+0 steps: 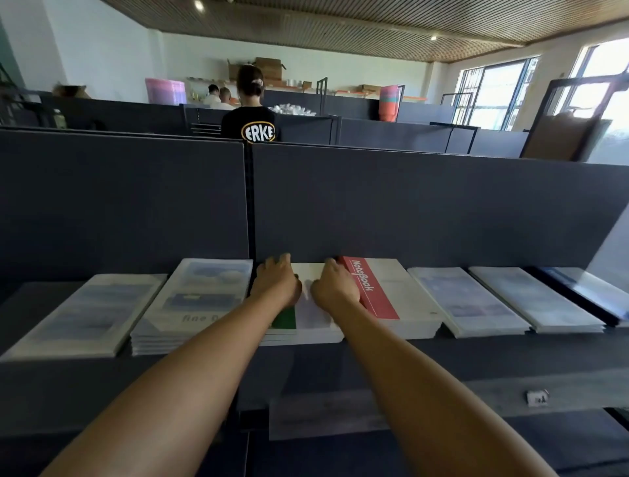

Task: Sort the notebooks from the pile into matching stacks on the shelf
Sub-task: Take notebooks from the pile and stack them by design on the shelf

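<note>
Head view: left hand [277, 284] and right hand [335, 289] press flat, fingers spread, on shelf's [476, 350] green-striped notebook stack [306, 327].

Dark grey partition panels [408, 204] divided the room into rows. A slatted wooden ceiling [374, 30] held small round lights [198, 4]. Bright windows [493, 92] lit the right side, and white walls [102, 51] backed cluttered shelves [357, 90] of cardboard boxes [269, 66].

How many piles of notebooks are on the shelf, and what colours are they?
Pale blue picture-cover notebook stacks: 5
White notebook stack with a green stripe, under both hands: 1
White notebook stack with a red stripe: 1
Total: 7 stacks
</note>
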Action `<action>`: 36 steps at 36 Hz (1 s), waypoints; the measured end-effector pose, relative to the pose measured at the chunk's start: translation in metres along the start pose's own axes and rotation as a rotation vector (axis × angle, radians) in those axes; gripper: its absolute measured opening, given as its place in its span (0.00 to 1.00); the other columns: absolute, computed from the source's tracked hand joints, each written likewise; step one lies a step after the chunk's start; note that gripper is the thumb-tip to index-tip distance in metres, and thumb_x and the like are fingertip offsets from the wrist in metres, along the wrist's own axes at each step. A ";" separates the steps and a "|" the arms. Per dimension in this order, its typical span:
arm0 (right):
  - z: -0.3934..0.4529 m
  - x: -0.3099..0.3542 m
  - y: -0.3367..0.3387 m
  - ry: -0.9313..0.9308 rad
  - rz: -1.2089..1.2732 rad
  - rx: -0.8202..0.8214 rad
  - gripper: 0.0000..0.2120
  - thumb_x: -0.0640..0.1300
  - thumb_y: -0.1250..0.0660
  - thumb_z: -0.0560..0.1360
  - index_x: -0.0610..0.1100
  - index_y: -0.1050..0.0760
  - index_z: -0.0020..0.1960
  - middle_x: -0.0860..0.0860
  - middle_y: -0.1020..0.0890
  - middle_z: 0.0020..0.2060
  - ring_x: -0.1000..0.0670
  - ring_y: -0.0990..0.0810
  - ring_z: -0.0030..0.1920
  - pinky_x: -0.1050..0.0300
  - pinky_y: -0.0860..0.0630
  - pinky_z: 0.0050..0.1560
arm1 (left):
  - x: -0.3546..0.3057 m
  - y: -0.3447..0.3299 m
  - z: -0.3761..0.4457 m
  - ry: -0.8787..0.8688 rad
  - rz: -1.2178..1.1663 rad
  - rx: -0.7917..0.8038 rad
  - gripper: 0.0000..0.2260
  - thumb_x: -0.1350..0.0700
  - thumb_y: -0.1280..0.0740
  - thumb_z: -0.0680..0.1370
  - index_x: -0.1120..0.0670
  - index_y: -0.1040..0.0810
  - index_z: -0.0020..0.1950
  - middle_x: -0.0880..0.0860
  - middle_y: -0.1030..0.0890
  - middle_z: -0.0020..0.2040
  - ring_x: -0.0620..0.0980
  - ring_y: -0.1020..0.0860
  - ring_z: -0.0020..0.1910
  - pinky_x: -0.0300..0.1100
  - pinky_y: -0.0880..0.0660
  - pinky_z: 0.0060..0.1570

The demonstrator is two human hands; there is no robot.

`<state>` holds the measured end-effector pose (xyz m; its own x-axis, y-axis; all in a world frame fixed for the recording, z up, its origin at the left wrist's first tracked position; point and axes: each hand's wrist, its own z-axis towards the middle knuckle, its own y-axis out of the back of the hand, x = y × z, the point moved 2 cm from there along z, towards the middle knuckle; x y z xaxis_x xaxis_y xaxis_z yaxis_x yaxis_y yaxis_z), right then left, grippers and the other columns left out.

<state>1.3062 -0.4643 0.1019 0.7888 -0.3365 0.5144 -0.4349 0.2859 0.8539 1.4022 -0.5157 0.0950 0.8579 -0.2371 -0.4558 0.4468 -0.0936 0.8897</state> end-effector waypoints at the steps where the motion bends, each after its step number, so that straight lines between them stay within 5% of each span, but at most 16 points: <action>1: -0.002 0.000 0.004 0.026 -0.032 -0.042 0.21 0.44 0.37 0.79 0.42 0.37 0.69 0.45 0.27 0.64 0.43 0.27 0.63 0.49 0.28 0.63 | -0.001 0.001 -0.002 -0.015 0.020 -0.006 0.24 0.56 0.44 0.82 0.53 0.47 0.78 0.58 0.42 0.76 0.58 0.40 0.73 0.51 0.37 0.69; 11: -0.022 -0.019 0.016 0.152 -0.184 -0.046 0.23 0.43 0.40 0.79 0.45 0.40 0.73 0.45 0.30 0.69 0.41 0.33 0.69 0.44 0.35 0.70 | 0.017 0.016 -0.042 -0.050 0.220 -0.067 0.19 0.49 0.43 0.82 0.53 0.35 0.71 0.57 0.31 0.68 0.58 0.33 0.66 0.50 0.33 0.59; 15: -0.031 -0.004 0.002 0.245 -0.225 0.029 0.23 0.44 0.40 0.79 0.44 0.39 0.73 0.45 0.29 0.67 0.43 0.31 0.67 0.46 0.36 0.68 | 0.040 0.031 -0.063 -0.006 0.306 -0.104 0.21 0.48 0.42 0.81 0.53 0.36 0.73 0.56 0.33 0.71 0.58 0.34 0.68 0.51 0.34 0.62; 36: -0.130 0.192 -0.093 0.654 -0.279 0.185 0.21 0.46 0.42 0.79 0.45 0.37 0.71 0.44 0.29 0.67 0.41 0.31 0.66 0.48 0.35 0.64 | 0.250 0.169 -0.195 0.352 0.440 -0.218 0.22 0.44 0.45 0.82 0.52 0.37 0.74 0.55 0.35 0.72 0.57 0.36 0.69 0.51 0.34 0.64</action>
<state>1.5543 -0.4388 0.1106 0.9537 0.2463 0.1728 -0.2005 0.0919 0.9754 1.7413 -0.4021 0.1264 0.9898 0.1292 -0.0603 0.0406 0.1498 0.9879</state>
